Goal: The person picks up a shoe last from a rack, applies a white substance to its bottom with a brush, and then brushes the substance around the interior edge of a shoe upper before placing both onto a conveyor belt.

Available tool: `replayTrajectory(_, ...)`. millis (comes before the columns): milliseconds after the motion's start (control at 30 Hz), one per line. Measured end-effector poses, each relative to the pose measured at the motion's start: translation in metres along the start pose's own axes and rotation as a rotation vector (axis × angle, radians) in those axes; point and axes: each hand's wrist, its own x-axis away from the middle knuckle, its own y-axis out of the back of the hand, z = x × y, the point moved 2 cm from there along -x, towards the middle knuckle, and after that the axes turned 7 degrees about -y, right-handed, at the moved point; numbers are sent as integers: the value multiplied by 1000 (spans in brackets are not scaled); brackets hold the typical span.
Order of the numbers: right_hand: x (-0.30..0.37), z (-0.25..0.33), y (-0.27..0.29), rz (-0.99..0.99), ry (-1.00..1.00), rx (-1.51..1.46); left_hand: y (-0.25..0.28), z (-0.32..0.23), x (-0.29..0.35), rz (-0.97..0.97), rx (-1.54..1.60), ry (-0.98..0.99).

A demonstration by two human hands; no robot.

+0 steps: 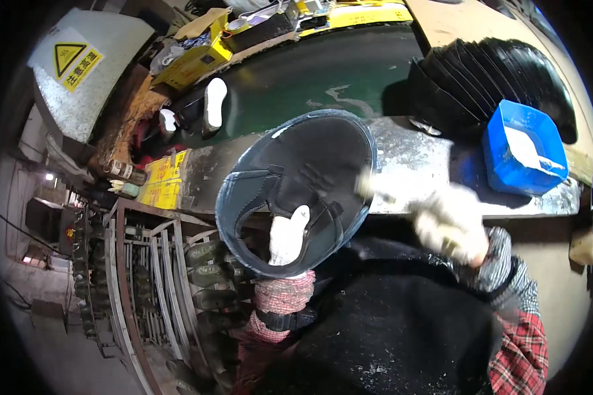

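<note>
A large dark curved piece (316, 155) with an oval, pale-edged rim and inner seams rises above the front edge of the bench; its exact kind I cannot make out. My left hand (288, 237), in a white glove, reaches into its lower part and grips it. To the right of it, my right hand (451, 224), also gloved, is smeared by motion. Its fingers are closed round what looks like a brush (369, 186), whose tan end comes near the piece's right rim. At the right stands a blue tub (524, 155) with white paste inside.
Behind the tub, several dark curved pieces (487, 85) stand nested in a stack. White-soled shoes (215, 104) lie on the green work surface (277, 79). A yellow carton (194, 62) sits at the far left, and a metal rack (135, 289) with dark items stands below left.
</note>
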Motion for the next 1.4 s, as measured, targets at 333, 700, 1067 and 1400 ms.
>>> replayTrajectory(333, -74, 13, -23, -166, 398, 107, 20, 20, 10, 78, -508, 69)
replayTrajectory(700, 11, -75, -5, -352, -399, 73, 63, -6, -117, -43, -587, 242)
replayTrajectory(1067, -4, -51, -30, -180, -439, -177, 122, -61, -119, 102, -376, -235)
replayTrajectory(1400, -34, -50, -100, 230, -316, -205, 206, -267, 367, -1777, -1958, 189)
